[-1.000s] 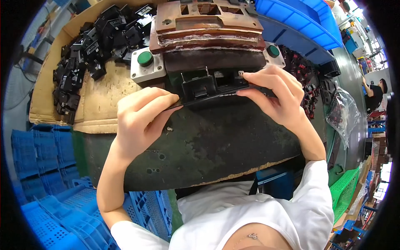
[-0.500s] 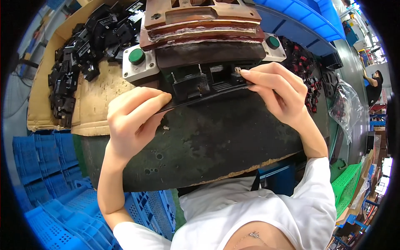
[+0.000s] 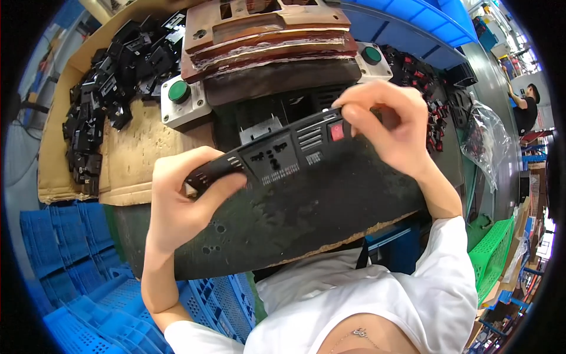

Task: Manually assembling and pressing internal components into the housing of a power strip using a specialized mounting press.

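Left fingers and right fingers pinch a long black panel with socket, vent slots and red switch.

Left hand is closed in a pinch, thumb laid in front, fingers tucked behind. Right hand is held farther forward, thumb and index finger pressed into a pinch, other fingers curled. Both are turned inward, well apart. Left forearm is pointed nearly straight ahead; right forearm is slanted inward.
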### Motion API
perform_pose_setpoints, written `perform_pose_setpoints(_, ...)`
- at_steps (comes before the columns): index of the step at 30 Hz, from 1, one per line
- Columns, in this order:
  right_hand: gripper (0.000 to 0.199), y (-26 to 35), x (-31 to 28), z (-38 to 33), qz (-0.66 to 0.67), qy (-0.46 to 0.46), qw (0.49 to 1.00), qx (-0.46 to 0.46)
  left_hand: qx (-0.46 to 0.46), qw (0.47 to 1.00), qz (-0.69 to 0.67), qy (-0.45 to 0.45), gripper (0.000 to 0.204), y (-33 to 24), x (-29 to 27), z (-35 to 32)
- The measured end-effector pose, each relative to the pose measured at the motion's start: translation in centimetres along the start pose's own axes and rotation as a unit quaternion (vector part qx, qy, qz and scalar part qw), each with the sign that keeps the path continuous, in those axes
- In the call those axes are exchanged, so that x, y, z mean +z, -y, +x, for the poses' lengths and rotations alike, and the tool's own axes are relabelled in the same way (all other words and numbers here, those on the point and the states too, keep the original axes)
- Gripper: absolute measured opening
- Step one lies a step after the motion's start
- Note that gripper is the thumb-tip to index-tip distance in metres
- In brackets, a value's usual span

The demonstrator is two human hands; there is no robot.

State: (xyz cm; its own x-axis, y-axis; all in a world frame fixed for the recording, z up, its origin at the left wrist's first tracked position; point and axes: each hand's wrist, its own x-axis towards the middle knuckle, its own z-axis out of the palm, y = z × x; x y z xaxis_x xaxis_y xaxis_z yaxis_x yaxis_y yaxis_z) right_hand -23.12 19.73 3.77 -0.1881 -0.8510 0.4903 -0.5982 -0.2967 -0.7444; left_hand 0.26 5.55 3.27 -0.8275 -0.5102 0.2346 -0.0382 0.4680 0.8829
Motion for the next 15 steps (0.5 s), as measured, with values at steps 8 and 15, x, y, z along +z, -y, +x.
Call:
perform_pose_setpoints(8,0.008,-1.0,-0.3,0.6,0.445,0.015,0.808,0.385,0.018,0.851,-0.498,0.167,0.115,1.8,0.7,0.4)
perform_pose_setpoints(15,0.006,-1.2,-0.8,0.7,0.486,0.003,0.785,0.384,0.039,0.887,-0.425,0.177,0.11,1.7,1.3,0.5)
